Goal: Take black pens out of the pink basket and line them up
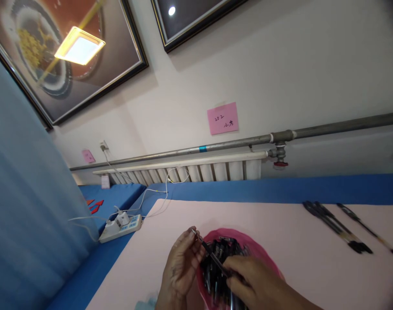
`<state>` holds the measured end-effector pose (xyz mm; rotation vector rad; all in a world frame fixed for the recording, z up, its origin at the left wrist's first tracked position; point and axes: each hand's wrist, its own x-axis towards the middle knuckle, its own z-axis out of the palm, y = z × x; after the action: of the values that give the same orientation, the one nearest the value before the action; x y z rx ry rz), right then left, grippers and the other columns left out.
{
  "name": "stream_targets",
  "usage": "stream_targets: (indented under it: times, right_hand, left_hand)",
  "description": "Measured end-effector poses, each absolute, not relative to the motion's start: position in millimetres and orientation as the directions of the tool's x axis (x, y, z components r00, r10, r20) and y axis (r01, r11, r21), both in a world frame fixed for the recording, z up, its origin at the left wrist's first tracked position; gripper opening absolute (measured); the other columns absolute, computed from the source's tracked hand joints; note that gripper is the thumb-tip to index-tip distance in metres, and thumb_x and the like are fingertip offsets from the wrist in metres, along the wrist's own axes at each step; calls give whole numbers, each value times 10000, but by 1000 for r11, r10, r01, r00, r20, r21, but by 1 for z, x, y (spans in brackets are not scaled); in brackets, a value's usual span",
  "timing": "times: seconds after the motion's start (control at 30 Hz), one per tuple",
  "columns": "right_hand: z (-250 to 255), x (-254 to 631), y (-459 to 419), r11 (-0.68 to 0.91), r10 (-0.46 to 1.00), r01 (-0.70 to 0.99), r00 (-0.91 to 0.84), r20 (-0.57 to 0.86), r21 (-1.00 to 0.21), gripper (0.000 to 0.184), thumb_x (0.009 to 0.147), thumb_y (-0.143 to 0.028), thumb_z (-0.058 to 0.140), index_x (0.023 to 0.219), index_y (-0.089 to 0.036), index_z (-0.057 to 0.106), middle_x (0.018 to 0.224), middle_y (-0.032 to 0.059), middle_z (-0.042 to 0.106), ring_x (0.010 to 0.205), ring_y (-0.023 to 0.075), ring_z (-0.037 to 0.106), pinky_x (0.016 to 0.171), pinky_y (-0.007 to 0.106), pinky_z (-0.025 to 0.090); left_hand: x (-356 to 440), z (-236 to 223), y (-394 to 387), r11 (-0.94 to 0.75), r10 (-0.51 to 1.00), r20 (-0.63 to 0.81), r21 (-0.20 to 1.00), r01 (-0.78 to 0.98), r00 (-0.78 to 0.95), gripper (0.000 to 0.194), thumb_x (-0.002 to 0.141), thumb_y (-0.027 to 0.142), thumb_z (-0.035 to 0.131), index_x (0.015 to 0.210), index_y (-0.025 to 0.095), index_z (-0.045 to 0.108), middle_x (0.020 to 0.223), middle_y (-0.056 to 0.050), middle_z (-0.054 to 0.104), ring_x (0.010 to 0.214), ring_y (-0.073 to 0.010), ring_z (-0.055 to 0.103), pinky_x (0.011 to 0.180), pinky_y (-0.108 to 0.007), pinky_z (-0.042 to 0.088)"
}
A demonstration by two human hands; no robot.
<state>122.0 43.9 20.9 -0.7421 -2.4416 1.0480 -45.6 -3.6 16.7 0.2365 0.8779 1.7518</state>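
Note:
A black pen (212, 257) slants over a pink basket (259, 247) that holds many black pens (220, 254). My right hand (248, 277) is closed around the pen's lower, rear part. At the other end, the thumb and fingertips of my left hand (182, 262) pinch the small silver tip (194, 232). Whether that tip is joined to the pen or separate, I cannot tell. The basket stands under and between both hands, its near side partly covered by my right hand and forearm.
On the pink sheet (280, 219) at right lie a pair of black pens (335, 226) and a single slim one (371, 230). A white power strip (120, 229) with plugs and cables sits at left, by a blue curtain (31, 193). A radiator (212, 170) runs behind the table.

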Motion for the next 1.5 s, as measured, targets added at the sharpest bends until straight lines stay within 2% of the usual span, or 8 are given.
stream_targets:
  times: [0.37,0.53,0.67,0.93,1.07,1.27,1.4,1.5]
  right_hand:
    - [22,122,44,583,614,342,-779,124,-737,145,729,-113,439,627,-203,489,665,-9,597,605,140,509,555,258,328]
    - [25,121,44,606,623,382,-773,118,-698,128,741,-132,436,693,-204,530,763,20,619,683,167,541,614,282,363]
    - [24,121,42,619,632,402,-765,124,-675,119,753,-145,429,710,-197,528,785,38,614,710,181,544,635,300,372]
    - [32,119,40,537,576,280,-811,103,-796,174,791,-140,409,641,-199,474,694,-2,591,668,147,531,607,269,363]
    - [31,118,39,541,589,288,-800,111,-790,198,814,-159,398,638,-199,478,684,0,586,649,144,520,603,272,362]
    - [27,117,37,564,598,296,-790,134,-771,191,814,-144,400,661,-202,500,701,-3,601,654,136,527,609,259,362]
    - [27,117,37,569,608,327,-785,119,-754,199,817,-141,387,666,-197,504,707,5,606,654,136,533,615,257,366]
    - [25,116,38,571,608,316,-783,132,-758,186,823,-159,391,686,-202,510,714,2,608,655,136,534,612,253,368]
  left_hand:
    - [-41,17,-3,-83,901,-223,754,-652,-373,228,534,181,793,713,131,662,669,-2,620,615,-94,568,630,-224,452]
    - [-39,19,-3,-80,905,-199,790,-608,-377,215,532,210,795,661,121,648,588,20,564,548,-70,518,584,-209,429]
    - [-39,17,-3,-84,904,-201,783,-617,-378,196,552,207,785,659,118,647,570,32,544,525,-57,495,572,-205,423]
    - [-43,18,-6,-63,940,-174,756,-651,-293,158,608,172,750,732,117,668,725,-22,637,667,-107,581,662,-242,456]
    - [-40,19,-7,-90,923,-185,748,-658,-337,199,620,219,748,780,135,666,746,-28,653,684,-126,595,660,-261,458]
    - [-35,17,-4,-105,912,-190,749,-655,-363,140,627,194,738,632,141,608,650,-6,636,615,-110,583,600,-237,436]
    - [-35,18,-5,-79,905,-220,754,-652,-364,181,643,219,726,768,120,639,743,-42,658,686,-131,603,659,-259,452]
    - [-34,16,-5,-93,898,-221,750,-655,-381,199,673,280,702,798,141,631,715,-39,657,687,-151,611,653,-277,454]
